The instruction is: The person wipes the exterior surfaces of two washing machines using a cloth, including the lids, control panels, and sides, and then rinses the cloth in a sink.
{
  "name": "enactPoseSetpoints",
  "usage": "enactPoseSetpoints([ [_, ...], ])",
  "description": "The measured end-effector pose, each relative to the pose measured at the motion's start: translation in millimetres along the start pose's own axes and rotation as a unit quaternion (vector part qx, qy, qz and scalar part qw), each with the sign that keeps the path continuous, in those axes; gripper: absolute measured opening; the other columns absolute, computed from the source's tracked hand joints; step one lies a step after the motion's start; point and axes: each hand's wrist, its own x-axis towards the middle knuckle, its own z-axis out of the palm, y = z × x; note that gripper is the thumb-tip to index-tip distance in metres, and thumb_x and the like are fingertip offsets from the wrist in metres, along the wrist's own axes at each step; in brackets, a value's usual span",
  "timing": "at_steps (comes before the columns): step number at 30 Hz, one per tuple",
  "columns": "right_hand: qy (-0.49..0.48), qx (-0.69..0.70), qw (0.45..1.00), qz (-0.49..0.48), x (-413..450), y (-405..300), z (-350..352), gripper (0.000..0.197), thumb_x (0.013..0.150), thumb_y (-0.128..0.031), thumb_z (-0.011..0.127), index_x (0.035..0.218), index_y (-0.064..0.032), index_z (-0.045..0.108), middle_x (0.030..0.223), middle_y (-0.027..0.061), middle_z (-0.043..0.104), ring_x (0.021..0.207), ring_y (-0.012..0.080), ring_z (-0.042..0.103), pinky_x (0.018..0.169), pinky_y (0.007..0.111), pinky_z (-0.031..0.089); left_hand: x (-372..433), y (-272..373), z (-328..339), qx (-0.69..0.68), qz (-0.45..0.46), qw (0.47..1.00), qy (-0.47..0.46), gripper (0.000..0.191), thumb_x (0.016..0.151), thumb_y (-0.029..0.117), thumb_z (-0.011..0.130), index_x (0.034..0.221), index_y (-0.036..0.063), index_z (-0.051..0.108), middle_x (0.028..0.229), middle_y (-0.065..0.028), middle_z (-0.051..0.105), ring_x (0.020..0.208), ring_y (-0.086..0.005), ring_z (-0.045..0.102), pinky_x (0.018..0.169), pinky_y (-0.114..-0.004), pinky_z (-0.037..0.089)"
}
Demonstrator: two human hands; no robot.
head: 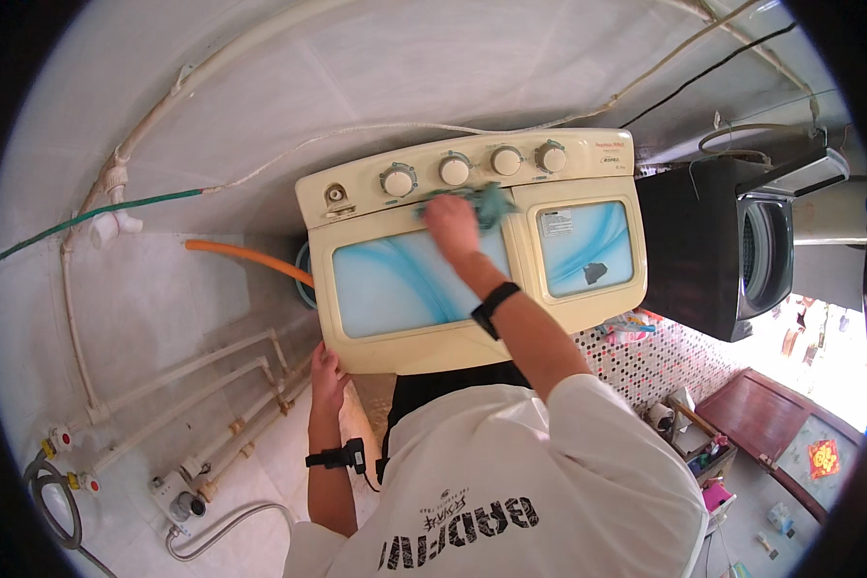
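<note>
A cream twin-tub washing machine stands before me, with round dials along its back panel. My right hand presses a green cloth onto its top, just below the dials. Part of the cloth is blurred, and it lies over the upper edge of the wash-tub lid. To the right is the smaller spin-tub lid, with a label and a dark torn patch on it. My left hand rests at the machine's front left corner, its fingers on the edge.
An orange hose leaves the machine's left side near a bluish tub. Pipes and a white tap run along the left wall. A dark appliance with a raised lid stands close on the right. Behind it, shelves hold small items.
</note>
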Motion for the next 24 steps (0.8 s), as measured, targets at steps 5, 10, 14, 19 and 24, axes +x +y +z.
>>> enactPoseSetpoints([
  [5,-0.019,-0.007,0.998,-0.064,4,-31,13,0.009,0.077,-0.014,0.062,0.085,-0.011,0.061,0.1,0.0081,0.058,0.1,0.0273,0.056,0.088,0.041,0.046,-4,7,4,0.003,-0.01,1.0,-0.004,0.05,0.104,0.026,0.05,0.151,0.0176,0.032,0.136,-0.0078,0.05,0.118,-0.0244,0.053,0.095,-0.047,0.047],
  [10,-0.036,-0.069,0.997,-0.024,-24,72,-45,0.02,0.077,-0.017,0.065,0.095,-0.011,0.062,0.109,0.0076,0.059,0.106,0.0287,0.055,0.09,0.043,0.045,-1,3,2,-0.003,-0.014,1.0,0.003,0.051,0.105,0.025,0.049,0.151,0.0167,0.03,0.138,-0.0081,0.049,0.12,-0.0252,0.053,0.095,-0.048,0.047],
  [14,-0.013,-0.189,0.977,0.095,-44,102,-114,0.053,0.082,-0.031,0.07,0.129,-0.0128,0.055,0.128,0.0109,0.052,0.126,0.0341,0.043,0.102,0.056,0.029,-3,-2,-3,-0.016,0.002,1.0,0.008,0.051,0.105,0.026,0.05,0.151,0.0164,0.031,0.139,-0.0083,0.049,0.121,-0.0251,0.052,0.095,-0.049,0.047],
  [19,0.04,-0.079,0.942,0.325,-50,101,-96,0.079,0.077,-0.026,0.075,0.144,-0.0069,0.037,0.129,0.0151,0.052,0.122,0.0373,0.045,0.102,0.052,0.03,2,-4,1,-0.029,0.001,0.999,0.025,0.05,0.105,0.025,0.05,0.151,0.0168,0.031,0.138,-0.0082,0.049,0.12,-0.0251,0.053,0.095,-0.05,0.047],
  [24,-0.028,0.028,0.988,0.15,-20,68,-77,0.07,0.068,-0.009,0.08,0.131,-0.0056,0.051,0.121,0.0142,0.06,0.117,0.0347,0.05,0.099,0.048,0.037,0,-6,-1,-0.034,-0.005,0.999,0.036,0.049,0.105,0.025,0.049,0.15,0.0183,0.031,0.135,-0.0079,0.05,0.119,-0.0252,0.053,0.095,-0.051,0.047],
])
